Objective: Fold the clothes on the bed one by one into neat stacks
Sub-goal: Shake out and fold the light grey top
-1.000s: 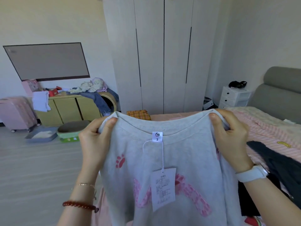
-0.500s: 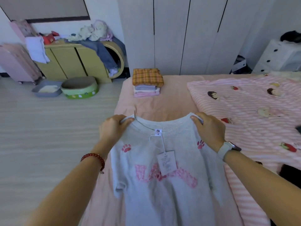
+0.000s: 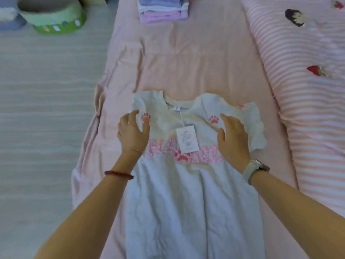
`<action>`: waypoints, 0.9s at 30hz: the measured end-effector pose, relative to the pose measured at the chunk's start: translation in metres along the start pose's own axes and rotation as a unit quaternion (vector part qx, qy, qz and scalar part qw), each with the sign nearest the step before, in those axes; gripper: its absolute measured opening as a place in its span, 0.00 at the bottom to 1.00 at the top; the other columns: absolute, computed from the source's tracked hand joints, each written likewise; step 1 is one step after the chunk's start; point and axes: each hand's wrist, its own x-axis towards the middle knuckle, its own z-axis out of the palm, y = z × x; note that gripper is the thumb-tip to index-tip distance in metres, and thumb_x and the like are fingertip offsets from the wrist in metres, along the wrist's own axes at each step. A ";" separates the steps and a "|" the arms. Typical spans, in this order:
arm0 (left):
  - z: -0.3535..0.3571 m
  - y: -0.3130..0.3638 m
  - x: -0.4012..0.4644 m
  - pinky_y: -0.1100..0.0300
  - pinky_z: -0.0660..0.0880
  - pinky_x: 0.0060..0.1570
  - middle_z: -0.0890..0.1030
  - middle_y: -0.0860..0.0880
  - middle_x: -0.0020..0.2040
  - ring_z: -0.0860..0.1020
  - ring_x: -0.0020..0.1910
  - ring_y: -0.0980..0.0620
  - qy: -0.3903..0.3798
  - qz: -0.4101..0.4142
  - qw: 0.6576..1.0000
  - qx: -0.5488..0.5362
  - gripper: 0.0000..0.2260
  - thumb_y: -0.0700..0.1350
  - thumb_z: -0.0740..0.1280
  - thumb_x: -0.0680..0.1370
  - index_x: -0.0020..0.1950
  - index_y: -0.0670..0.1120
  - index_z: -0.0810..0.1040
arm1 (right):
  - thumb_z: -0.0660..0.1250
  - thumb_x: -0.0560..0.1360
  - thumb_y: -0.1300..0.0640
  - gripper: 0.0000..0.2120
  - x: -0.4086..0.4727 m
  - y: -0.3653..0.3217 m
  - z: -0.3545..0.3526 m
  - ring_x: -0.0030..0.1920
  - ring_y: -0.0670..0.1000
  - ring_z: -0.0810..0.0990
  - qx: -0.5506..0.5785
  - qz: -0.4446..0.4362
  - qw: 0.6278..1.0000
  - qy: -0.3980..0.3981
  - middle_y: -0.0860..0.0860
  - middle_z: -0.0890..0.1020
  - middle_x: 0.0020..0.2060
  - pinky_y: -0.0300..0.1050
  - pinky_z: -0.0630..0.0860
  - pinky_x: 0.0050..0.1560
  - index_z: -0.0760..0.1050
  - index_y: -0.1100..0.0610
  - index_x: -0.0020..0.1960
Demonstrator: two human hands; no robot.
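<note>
The grey T-shirt [image 3: 186, 193] lay flat, front up, on the pink bed [image 3: 186, 62]. The left hand [image 3: 133, 130] and right hand [image 3: 233, 139] rested on its chest with fingers relaxed, grasping nothing. A folded stack [image 3: 162, 10] sat beyond.

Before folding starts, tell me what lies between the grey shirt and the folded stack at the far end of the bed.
Nothing visible does. Only bare, wrinkled pink sheet separates the grey shirt from the folded stack. The striped quilt lies off to the right, and both hands already rest on the shirt.
</note>
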 end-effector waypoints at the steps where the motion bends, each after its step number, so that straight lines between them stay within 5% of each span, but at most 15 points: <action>1: 0.004 -0.016 -0.022 0.47 0.62 0.64 0.67 0.40 0.67 0.64 0.67 0.41 0.000 -0.030 0.999 -0.015 0.21 0.45 0.64 0.78 0.69 0.43 0.68 | 0.57 0.78 0.64 0.21 -0.023 0.003 0.012 0.66 0.60 0.67 0.011 0.002 1.000 -0.005 0.59 0.70 0.66 0.58 0.62 0.67 0.65 0.60 0.70; 8: -0.002 -0.128 -0.188 0.49 0.66 0.59 0.71 0.38 0.60 0.68 0.62 0.40 -0.053 -0.310 0.949 -0.004 0.22 0.45 0.67 0.75 0.66 0.38 0.69 | 0.63 0.74 0.70 0.20 -0.199 -0.015 0.074 0.66 0.65 0.69 0.039 -0.044 0.990 -0.131 0.63 0.73 0.63 0.65 0.65 0.65 0.71 0.65 0.65; 14: -0.024 -0.166 -0.243 0.62 0.70 0.41 0.77 0.54 0.44 0.76 0.46 0.50 -0.173 -0.298 0.935 -0.083 0.12 0.51 0.66 0.76 0.55 0.46 0.73 | 0.64 0.74 0.68 0.21 -0.289 -0.027 0.089 0.70 0.62 0.66 0.014 -0.006 0.978 -0.207 0.61 0.70 0.67 0.60 0.62 0.69 0.70 0.63 0.67; 17: -0.021 -0.164 -0.249 0.64 0.66 0.33 0.75 0.51 0.38 0.74 0.41 0.48 -0.247 -0.260 0.932 -0.044 0.09 0.50 0.63 0.78 0.50 0.44 0.73 | 0.59 0.78 0.63 0.21 -0.301 -0.030 0.089 0.74 0.57 0.57 -0.009 0.004 0.972 -0.237 0.58 0.63 0.72 0.50 0.52 0.74 0.66 0.59 0.71; 22: -0.042 -0.176 -0.257 0.69 0.62 0.27 0.68 0.51 0.31 0.66 0.30 0.54 -0.112 -0.257 0.951 -0.128 0.14 0.44 0.57 0.81 0.35 0.47 0.63 | 0.59 0.78 0.60 0.22 -0.296 -0.033 0.088 0.75 0.54 0.56 -0.092 -0.026 0.965 -0.244 0.55 0.61 0.73 0.58 0.46 0.73 0.64 0.56 0.72; 25: -0.071 -0.207 -0.251 0.68 0.62 0.30 0.70 0.52 0.32 0.67 0.32 0.55 -0.010 -0.272 0.957 -0.097 0.13 0.45 0.58 0.81 0.36 0.47 0.65 | 0.55 0.80 0.56 0.24 -0.291 -0.033 0.088 0.76 0.51 0.49 -0.133 -0.046 0.949 -0.281 0.51 0.53 0.76 0.55 0.40 0.73 0.56 0.53 0.75; 27: -0.083 -0.227 -0.241 0.61 0.65 0.37 0.74 0.51 0.37 0.71 0.37 0.52 -0.010 -0.315 0.944 -0.102 0.09 0.48 0.60 0.80 0.42 0.45 0.71 | 0.54 0.81 0.56 0.24 -0.290 -0.033 0.089 0.76 0.51 0.48 -0.115 -0.059 0.944 -0.304 0.52 0.52 0.76 0.50 0.45 0.74 0.54 0.54 0.76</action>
